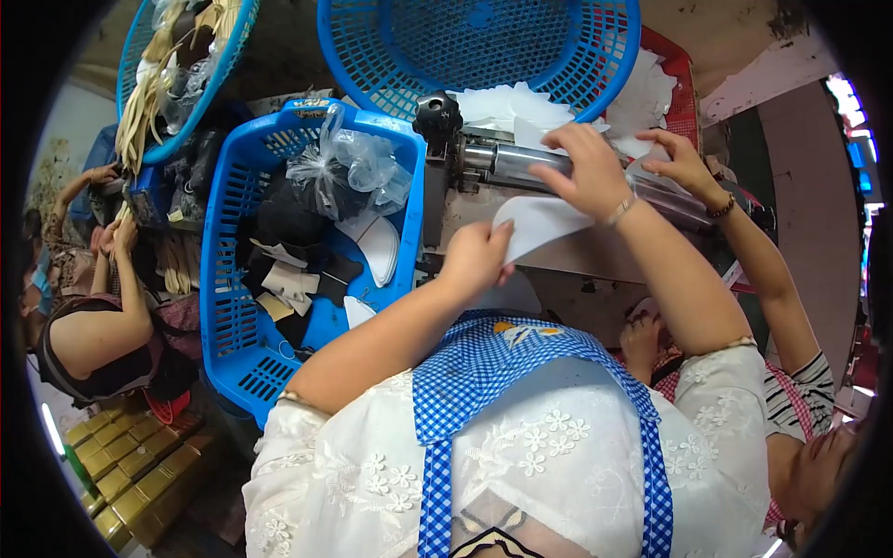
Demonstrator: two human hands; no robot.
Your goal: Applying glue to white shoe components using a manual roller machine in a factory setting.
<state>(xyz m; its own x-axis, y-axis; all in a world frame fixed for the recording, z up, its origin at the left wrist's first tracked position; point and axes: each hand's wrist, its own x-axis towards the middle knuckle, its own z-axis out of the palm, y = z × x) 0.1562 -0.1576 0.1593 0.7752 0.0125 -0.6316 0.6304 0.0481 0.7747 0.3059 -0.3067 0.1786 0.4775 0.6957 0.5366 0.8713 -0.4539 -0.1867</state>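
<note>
Nearest: white blouse under blue-checked apron. Left hand pinches white piece before metal roller; right hand open over roller, contact unclear. Scrap-filled blue crate flanks left; co-worker's hand crowds right. Round blue basket beyond.
</note>
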